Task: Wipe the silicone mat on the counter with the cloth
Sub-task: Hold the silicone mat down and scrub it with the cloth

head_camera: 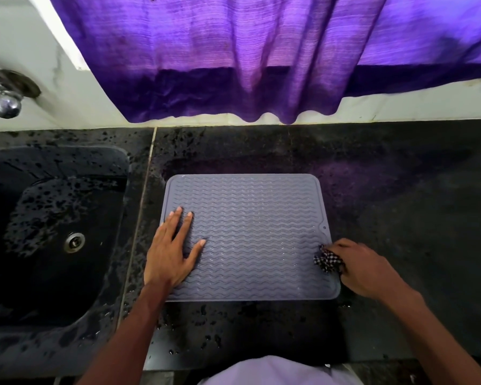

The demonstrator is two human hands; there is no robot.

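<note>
Head view. Mat [256, 237]: grey, wavy-ribbed, flat on the black counter [400, 190] right of the sink [53, 232]; long axis left–right, small hole at right edge. No legible writing. Left hand [170, 251]: flat, fingers straight, pressing the mat's left side. Right hand [364, 268]: clenched around a checkered cloth [328, 261] at the mat's right edge.

The silicone mat [250, 234] is grey with wavy ridges. The cloth [327, 262] is black-and-white checked. The counter [386, 190] is black and speckled, the sink [53, 232] black too. The curtain [261, 56] is purple, darker along its hem.
</note>
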